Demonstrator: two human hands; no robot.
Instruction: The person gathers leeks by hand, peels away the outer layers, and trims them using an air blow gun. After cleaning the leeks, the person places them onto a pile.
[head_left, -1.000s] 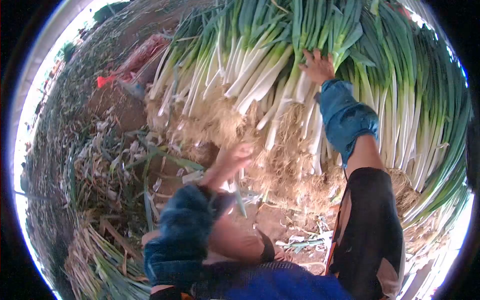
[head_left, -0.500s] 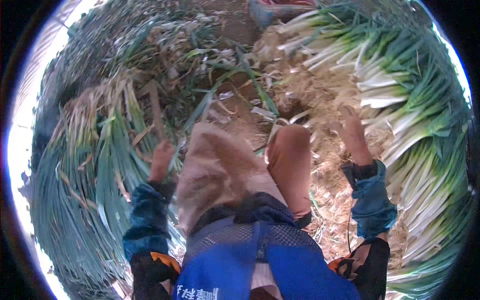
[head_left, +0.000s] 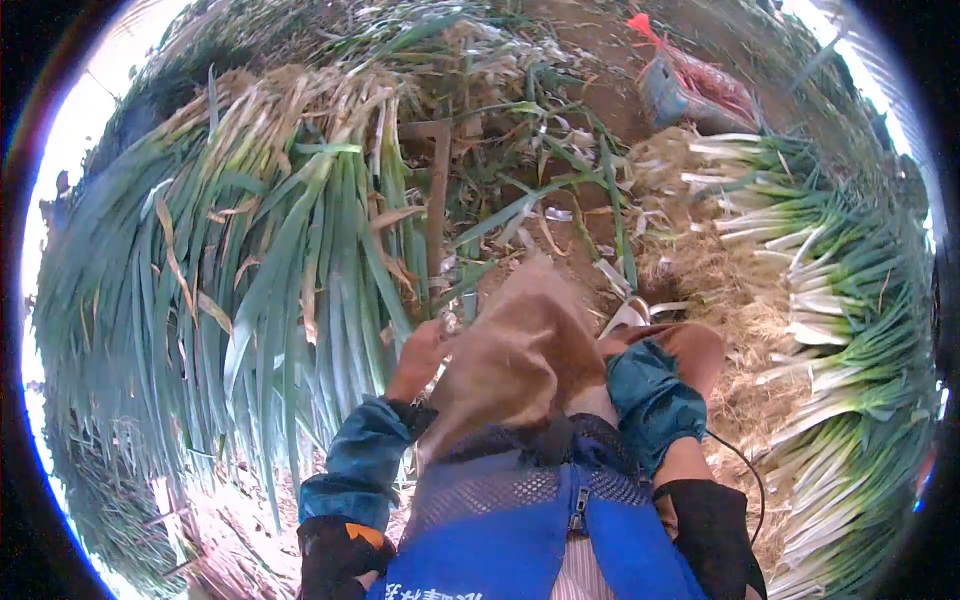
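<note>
My left hand (head_left: 420, 355) reaches past my tan-trousered knee (head_left: 520, 345) to the edge of a big heap of leeks with dry, yellowed outer leaves (head_left: 260, 250). Its fingers curl at the leaf bases; whether they grip a stalk is unclear. My right hand is hidden behind my other knee (head_left: 692, 352); only its blue sleeve cuff (head_left: 650, 395) shows. A stack of leeks with clean white shanks and hairy roots (head_left: 840, 300) lies along my right side.
An upright wooden handle (head_left: 437, 200) stands in the soil just beyond my left hand. Loose leaves and peelings litter the bare earth (head_left: 560, 215) ahead. A blue container with red netting (head_left: 690, 90) sits at the far right.
The view has swung left, from the clean leek stack to the untrimmed heap. My right hand left the clean leeks and dropped behind my knee; my left hand moved up to the heap's edge.
</note>
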